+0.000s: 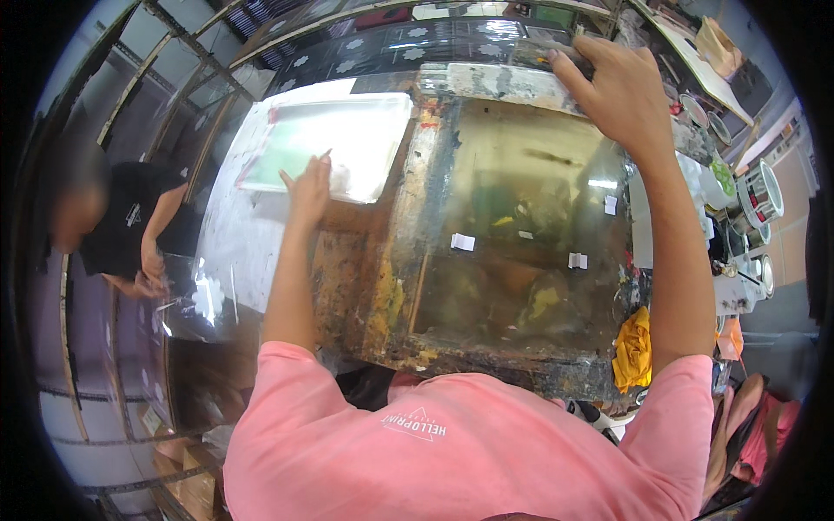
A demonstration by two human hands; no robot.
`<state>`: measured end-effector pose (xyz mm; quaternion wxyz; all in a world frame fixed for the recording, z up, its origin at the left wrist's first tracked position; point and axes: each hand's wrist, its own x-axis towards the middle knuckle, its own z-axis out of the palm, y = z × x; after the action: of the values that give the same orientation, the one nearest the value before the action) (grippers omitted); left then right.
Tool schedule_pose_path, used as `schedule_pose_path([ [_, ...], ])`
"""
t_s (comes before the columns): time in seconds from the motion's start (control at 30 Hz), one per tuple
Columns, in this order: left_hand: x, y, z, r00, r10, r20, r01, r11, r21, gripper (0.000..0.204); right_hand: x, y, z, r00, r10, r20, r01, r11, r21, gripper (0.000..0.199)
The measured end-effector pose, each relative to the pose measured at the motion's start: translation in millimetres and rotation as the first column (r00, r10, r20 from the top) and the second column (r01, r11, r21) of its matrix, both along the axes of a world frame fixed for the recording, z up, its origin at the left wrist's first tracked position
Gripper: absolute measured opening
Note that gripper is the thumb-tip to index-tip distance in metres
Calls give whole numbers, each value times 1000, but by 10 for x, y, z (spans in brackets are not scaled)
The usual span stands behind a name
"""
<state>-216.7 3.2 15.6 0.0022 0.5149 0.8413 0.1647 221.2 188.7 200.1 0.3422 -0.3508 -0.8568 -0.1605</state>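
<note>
**Both hands on the printing frame**

A paint-crusted tabletop (365, 286) fills the workshop. The screen frame (512, 234) lies ahead, long axis running away from me. My right hand (621, 91) is clamped on its far rail, nearer the frame. My left hand (308, 187), fingers spread flat, presses the pale sheet (347, 139) just left of it.

One paint-stained screen frame (521, 217), one clear sheet (334, 143), three white tape bits (463, 241), one yellow rag (634, 347), two hands (308, 191)
</note>
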Motion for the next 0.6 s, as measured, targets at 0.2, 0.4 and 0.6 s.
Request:
schedule_pose_path([
  [0.2, 954, 179, 570, 913, -378, -153, 384, 923, 13, 49, -2, 14, 84, 1000, -2, 16, 3, 1000, -26, 49],
  [0.4, 2586, 612, -25, 829, -558, 49, 559, 818, -135, 57, -7, 37, 62, 997, 23, -67, -22, 1000, 9, 51],
  [0.6, 3451, 799, -764, 696, -717, -22, 715, 696, -60, 117, -13, 34, 62, 993, 62, -98, -63, 998, -8, 53],
])
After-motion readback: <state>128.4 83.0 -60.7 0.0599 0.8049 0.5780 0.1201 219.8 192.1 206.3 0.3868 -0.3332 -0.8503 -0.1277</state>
